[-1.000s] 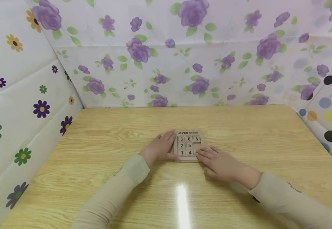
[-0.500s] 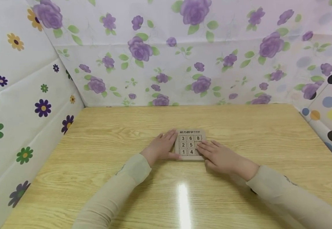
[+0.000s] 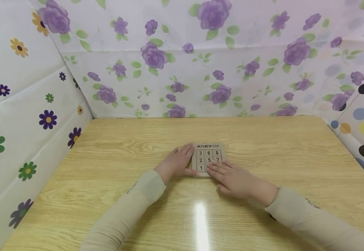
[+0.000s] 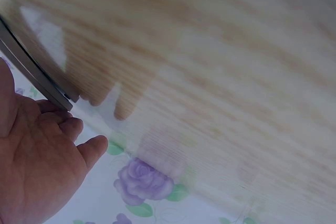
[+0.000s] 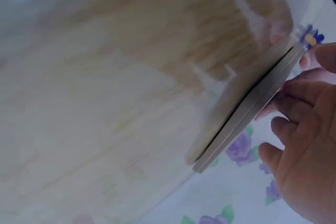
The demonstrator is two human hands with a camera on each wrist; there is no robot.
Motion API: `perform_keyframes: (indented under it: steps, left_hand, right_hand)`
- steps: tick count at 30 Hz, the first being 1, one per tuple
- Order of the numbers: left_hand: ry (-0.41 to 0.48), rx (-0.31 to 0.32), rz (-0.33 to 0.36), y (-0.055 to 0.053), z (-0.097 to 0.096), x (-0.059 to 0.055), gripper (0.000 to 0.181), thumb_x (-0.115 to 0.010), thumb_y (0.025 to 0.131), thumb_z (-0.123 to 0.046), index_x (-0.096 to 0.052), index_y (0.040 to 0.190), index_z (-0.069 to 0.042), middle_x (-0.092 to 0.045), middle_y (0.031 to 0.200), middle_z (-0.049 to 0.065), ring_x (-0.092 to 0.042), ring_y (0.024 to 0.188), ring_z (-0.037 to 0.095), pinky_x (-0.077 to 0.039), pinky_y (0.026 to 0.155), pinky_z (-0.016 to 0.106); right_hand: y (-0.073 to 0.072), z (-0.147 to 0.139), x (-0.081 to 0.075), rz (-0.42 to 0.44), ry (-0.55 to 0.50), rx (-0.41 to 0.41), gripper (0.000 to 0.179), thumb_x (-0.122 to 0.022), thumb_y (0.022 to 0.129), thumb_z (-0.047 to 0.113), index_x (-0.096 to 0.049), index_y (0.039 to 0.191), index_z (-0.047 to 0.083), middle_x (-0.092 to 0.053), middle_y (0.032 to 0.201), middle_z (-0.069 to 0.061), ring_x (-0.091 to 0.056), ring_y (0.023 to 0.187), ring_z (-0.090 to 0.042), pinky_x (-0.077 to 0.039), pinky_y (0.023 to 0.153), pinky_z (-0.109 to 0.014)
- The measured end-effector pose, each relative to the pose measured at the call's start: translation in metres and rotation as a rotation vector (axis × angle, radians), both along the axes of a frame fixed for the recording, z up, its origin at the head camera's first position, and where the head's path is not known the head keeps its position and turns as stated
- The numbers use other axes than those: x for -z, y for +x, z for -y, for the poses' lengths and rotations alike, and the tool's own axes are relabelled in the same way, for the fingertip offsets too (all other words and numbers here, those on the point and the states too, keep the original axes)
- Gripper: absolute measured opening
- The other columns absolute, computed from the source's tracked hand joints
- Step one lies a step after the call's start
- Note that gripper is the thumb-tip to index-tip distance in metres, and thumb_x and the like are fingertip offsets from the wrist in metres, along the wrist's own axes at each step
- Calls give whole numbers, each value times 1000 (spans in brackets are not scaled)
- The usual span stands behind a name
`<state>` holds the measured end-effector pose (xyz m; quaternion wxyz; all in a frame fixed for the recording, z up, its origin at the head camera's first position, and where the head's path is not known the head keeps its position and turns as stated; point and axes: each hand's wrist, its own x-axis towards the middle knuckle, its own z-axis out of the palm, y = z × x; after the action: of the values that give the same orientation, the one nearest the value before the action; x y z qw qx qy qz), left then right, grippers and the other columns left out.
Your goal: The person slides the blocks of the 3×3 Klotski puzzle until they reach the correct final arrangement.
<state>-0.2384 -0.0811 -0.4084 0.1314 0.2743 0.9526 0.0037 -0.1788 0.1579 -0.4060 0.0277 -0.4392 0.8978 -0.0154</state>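
Note:
A flat number sliding puzzle (image 3: 208, 146) lies on the table, its printed title along the far edge. Tiles 3, 6 and 8 form the far row. In the middle row are 2, 5 and 7, and tile 1 (image 3: 201, 168) shows at the near left. My left hand (image 3: 176, 162) steadies the puzzle's left side, fingers along the edge and thumb at the near left corner. With straight fingers my right hand (image 3: 233, 178) touches the near row, hiding its middle and right places. Both wrist views show the puzzle edge-on, beside the left hand (image 4: 44, 156) and the right hand (image 5: 310, 140).
The wood-grain table (image 3: 131, 146) spreads around the puzzle and carries a bright light reflection (image 3: 201, 223) near its front. A purple-flowered cloth (image 3: 169, 69) hangs behind it, with patterned cloths at the left (image 3: 21, 104) and right sides.
My right hand first moved up to the middle right place, then down and left over the near row. Tile 7 now shows at the middle right, formerly a gap. The left hand stays put.

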Motion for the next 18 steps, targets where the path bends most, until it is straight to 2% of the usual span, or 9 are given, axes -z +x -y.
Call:
perform_keyframes:
  steps: [7, 12, 18]
  left_hand:
    - [4, -2, -2, 0, 0, 0, 106, -51, 82, -70, -7, 153, -6, -5, 161, 8, -9, 148, 22, -17, 119, 45]
    - [5, -3, -2, 1, 0, -1, 106, -52, 81, -70, -7, 153, -7, -5, 161, 8, -9, 148, 22, -17, 119, 44]
    - [13, -4, -3, 1, 0, -2, 106, -52, 81, -70, -7, 154, -7, -6, 161, 8, -9, 148, 22, -17, 120, 44]
  right_hand:
    - [1, -3, 0, 54, -41, 11, 55, -48, 97, 29, -40, 142, -1, -37, 151, -13, -32, 140, -32, -24, 115, -52]
    - [1, -14, 4, 52, -59, 30, 54, -48, 98, 31, -41, 143, 1, -37, 151, -12, -32, 140, -32, -23, 116, -52]
    - [3, -23, 1, 73, -72, 47, 54, -48, 99, 31, -41, 143, 1, -36, 151, -12, -31, 140, -32, -23, 115, -54]
